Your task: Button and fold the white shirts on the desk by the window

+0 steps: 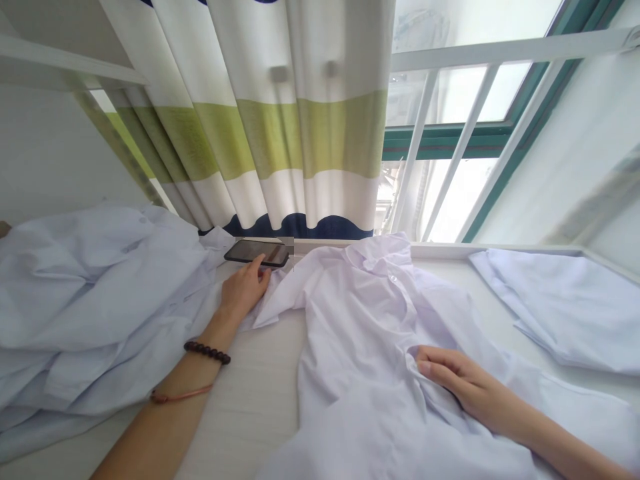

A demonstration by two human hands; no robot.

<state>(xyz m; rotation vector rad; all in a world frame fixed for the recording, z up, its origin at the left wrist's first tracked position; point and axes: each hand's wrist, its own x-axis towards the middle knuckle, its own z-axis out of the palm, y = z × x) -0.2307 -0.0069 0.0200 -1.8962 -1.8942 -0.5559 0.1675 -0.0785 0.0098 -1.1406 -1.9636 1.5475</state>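
Note:
A white shirt (350, 347) with a collar and buttons lies spread on the pale bed surface (250, 400). My left hand (244, 288) is at the shirt's left sleeve, its index finger stretched onto the lower edge of a dark phone (256, 253). The fingers are apart and hold nothing. My right hand (447, 373) pinches the front edge of the shirt between thumb and fingers, right of its middle. Dark beads and a reddish cord circle the left wrist.
A large heap of white shirts (100, 280) fills the left side. Folded white cloth (565, 307) lies at the right. Behind are a striped curtain (265, 133), white rails (460, 147) and a green-framed window.

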